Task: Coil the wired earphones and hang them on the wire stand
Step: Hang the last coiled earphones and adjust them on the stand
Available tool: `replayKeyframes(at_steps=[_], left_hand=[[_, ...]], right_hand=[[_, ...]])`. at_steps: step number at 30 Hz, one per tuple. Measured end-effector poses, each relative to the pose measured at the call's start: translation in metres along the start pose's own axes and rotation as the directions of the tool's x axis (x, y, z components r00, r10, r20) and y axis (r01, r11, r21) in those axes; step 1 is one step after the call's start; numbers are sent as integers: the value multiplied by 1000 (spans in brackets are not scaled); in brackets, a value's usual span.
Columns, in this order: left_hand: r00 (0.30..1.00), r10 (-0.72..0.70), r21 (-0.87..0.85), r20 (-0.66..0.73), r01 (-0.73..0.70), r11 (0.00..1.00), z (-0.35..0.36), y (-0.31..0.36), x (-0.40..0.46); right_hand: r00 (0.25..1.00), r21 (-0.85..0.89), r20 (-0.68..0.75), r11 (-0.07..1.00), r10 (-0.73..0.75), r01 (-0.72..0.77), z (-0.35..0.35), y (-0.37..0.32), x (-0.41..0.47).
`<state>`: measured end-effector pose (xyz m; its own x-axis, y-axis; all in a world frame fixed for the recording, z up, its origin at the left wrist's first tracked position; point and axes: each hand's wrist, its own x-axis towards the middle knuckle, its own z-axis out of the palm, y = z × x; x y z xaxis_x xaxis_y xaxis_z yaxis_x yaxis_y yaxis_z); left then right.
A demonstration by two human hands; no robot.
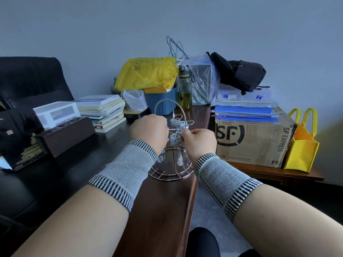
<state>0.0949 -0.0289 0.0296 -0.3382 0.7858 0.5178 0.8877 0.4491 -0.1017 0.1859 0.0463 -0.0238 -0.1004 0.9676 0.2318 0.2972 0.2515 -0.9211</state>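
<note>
Earphones: white wired earphones [175, 127], bundled, at the upper part of the silver wire stand [169, 164], buds dangling inside.
Left hand [148, 130]: raised, fingers curled, grip pinching the cord.
Right hand [199, 139]: opposite, likewise pinching cord.
Stand: on the dark wooden worktop [163, 210].

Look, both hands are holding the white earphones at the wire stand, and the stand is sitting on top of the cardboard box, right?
Not quite. Both hands, left and right, do hold the white earphones at the wire stand. But the stand sits on the dark wooden table, not on the cardboard box, which is off to the right. The head view shows this.
</note>
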Motion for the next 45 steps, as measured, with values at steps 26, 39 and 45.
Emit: replayKeyframes(at_steps=[26, 39, 45], left_hand=[[994, -68, -752, 87, 110, 650, 36, -5, -55], [931, -338, -793, 137, 307, 526, 46, 5, -50], [921, -300, -857, 247, 352, 376, 45, 21, -50]], right_hand=[[943, 145, 235, 968, -235, 205, -8, 14, -19], [951, 197, 245, 970, -191, 144, -9, 18, -16], [975, 305, 212, 952, -69, 1, -10, 21, -12]])
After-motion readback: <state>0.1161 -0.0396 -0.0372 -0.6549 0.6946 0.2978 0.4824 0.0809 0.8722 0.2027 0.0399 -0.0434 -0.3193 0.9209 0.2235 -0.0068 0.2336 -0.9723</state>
